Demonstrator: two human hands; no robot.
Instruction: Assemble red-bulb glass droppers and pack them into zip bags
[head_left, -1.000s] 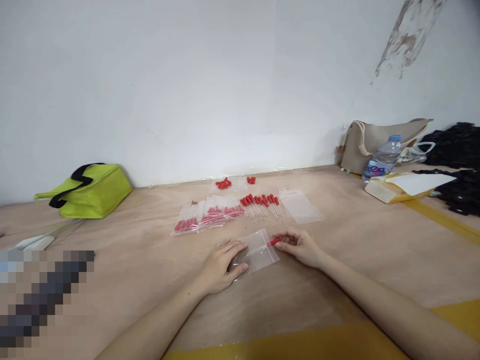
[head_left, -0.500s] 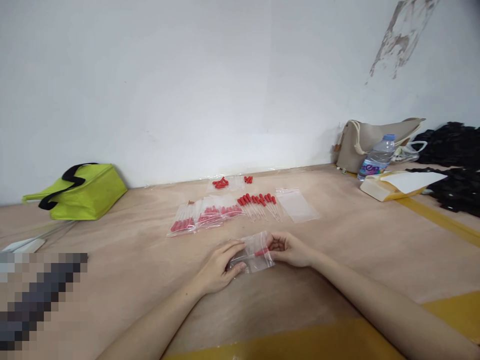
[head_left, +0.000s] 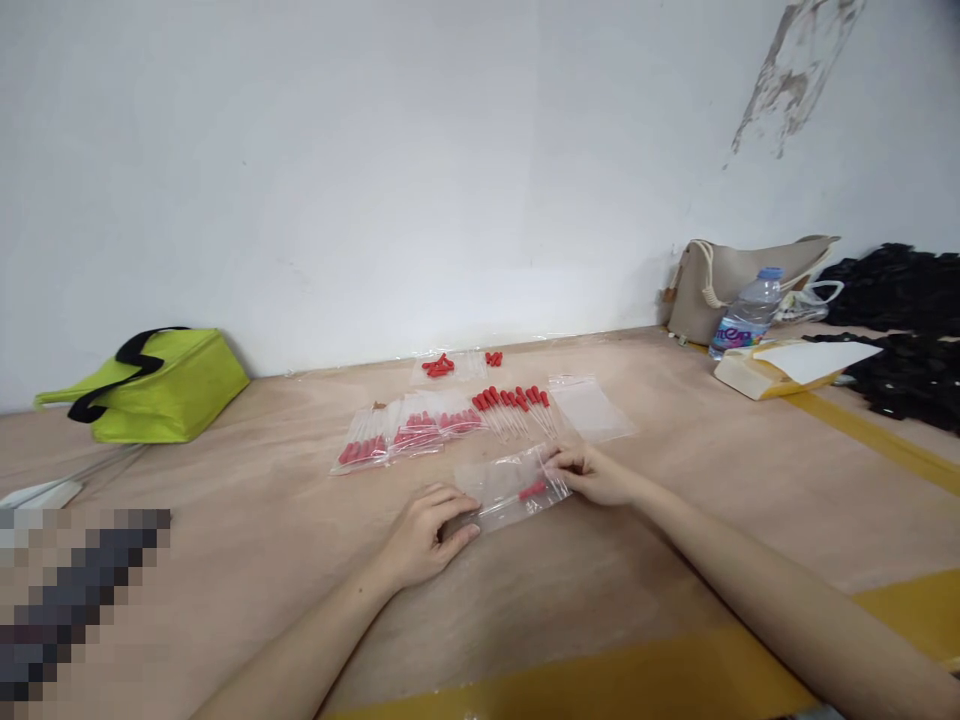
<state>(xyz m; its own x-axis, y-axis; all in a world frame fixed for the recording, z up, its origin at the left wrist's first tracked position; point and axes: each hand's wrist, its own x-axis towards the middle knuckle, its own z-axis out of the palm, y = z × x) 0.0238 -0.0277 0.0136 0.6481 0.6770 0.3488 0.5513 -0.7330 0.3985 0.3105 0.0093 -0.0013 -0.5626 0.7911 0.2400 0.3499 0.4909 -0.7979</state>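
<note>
A clear zip bag [head_left: 502, 477] lies on the table in front of me with a red-bulbed dropper [head_left: 532, 490] inside it. The red bulb points right and the thin clear stem runs left. My right hand [head_left: 589, 472] pinches the bag's upper right edge. At the bag's lower left end rests my left hand [head_left: 431, 535], thumb and fingers apart, the fingertips touching the plastic. Beyond the hands, several loose droppers [head_left: 514, 402] lie side by side, bulbs away from me. Filled bags of droppers [head_left: 363, 448] overlap to their left. A flat zip bag [head_left: 592, 408] lies to their right.
Red bulbs [head_left: 439, 366] lie near the wall. A green bag [head_left: 169, 390] stands at the left. At the right are a water bottle [head_left: 750, 315], a beige bag [head_left: 701, 300], an opened packet [head_left: 795, 368] and black material [head_left: 900, 290]. Yellow tape [head_left: 570, 685] crosses the table's near side.
My right hand has moved up and slightly right along the bag's edge. My left hand has slid left off the bag's middle to its end, so more of the bag and dropper shows.
</note>
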